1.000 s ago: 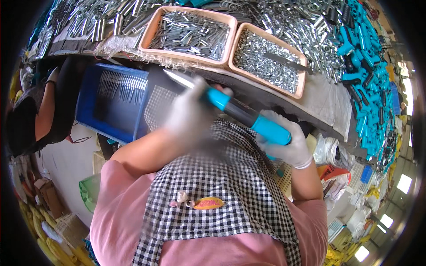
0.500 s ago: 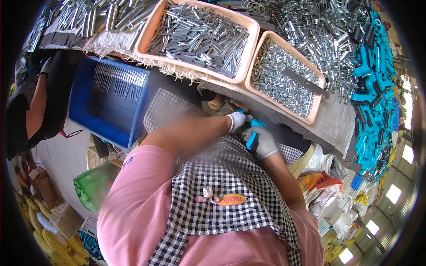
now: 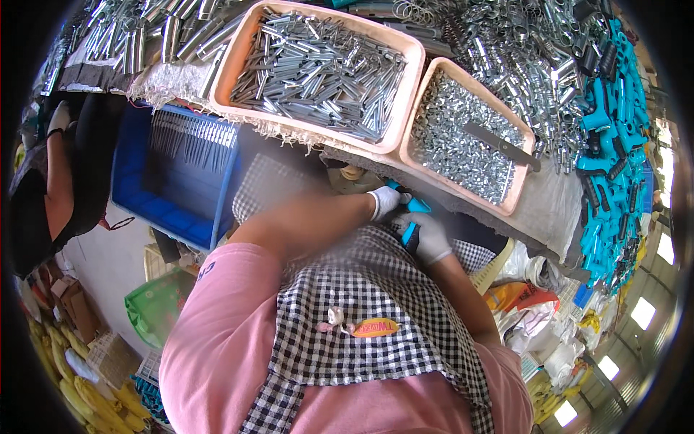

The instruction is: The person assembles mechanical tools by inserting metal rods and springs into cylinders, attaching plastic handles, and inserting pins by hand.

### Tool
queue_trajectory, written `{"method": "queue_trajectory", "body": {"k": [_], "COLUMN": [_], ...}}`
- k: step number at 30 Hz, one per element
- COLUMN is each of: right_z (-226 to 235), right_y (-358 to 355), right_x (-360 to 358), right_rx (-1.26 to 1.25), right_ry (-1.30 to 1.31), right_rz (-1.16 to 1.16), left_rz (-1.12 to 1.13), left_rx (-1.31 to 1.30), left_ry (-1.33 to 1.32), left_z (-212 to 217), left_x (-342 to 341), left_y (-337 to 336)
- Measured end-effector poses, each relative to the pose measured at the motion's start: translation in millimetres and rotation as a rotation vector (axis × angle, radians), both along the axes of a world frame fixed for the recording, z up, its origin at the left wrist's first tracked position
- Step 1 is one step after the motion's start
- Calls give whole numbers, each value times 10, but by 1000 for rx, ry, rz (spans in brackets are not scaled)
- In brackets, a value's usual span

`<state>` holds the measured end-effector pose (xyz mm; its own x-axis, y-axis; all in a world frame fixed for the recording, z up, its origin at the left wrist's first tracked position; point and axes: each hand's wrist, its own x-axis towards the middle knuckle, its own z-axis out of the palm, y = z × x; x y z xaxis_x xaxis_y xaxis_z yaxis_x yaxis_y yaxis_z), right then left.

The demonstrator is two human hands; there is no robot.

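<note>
Both my hands wear pale gloves and meet in front of my checked apron, below the table edge. My left hand (image 3: 385,202) is closed at the upper end of a teal plastic handle (image 3: 418,206). Fingers of my right hand (image 3: 431,237) wrap the lower part of the handle, whose teal tip shows beside them. A dark part is visible by the handle, but its shape is mostly hidden by the gloves. The handle's colour matches the teal pistol-shaped pieces (image 3: 613,173) heaped at the right of the table.
On the table stand a tray of metal pins (image 3: 217,90) and a tray of small metal parts (image 3: 522,189) with a flat metal strip (image 3: 499,145) on it. Springs (image 3: 499,50) lie beyond. A blue crate (image 3: 137,199) holds long thin pieces. Another person's arm (image 3: 59,173) is far left.
My hands stay together on the teal handle, which has tilted slightly. The other person's arm at the left has shifted. The whole view has moved a little.
</note>
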<state>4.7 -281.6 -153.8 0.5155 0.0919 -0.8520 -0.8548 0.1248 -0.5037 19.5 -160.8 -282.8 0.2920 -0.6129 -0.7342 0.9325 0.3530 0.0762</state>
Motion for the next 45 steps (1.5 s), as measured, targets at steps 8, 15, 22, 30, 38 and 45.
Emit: {"method": "queue_trajectory", "body": {"k": [8, 15, 22, 30, 38, 45], "right_z": [-199, -153, -35, -40, -438, -310], "right_y": [-144, 98, -81, 6, 437, 332], "right_x": [-19, 130, -9, 163, 877, 829], "right_rx": [-44, -42, 5, 15, -194, -16], "right_ry": [-88, 74, 34, 6, -237, -177], "right_rz": [128, -30, -29, 84, 209, 167], "left_rz": [42, 4, 67, 128, -225, -1217], "left_rx": [-32, 105, 139, -68, 645, 997], "left_ry": [4, -67, -194, -24, -534, -1001], "left_z": [-189, 241, 211, -347, 626, 770], "left_x": [-20, 70, -46, -94, 114, 291], "left_y": [-62, 153, 27, 9, 344, 445]}}
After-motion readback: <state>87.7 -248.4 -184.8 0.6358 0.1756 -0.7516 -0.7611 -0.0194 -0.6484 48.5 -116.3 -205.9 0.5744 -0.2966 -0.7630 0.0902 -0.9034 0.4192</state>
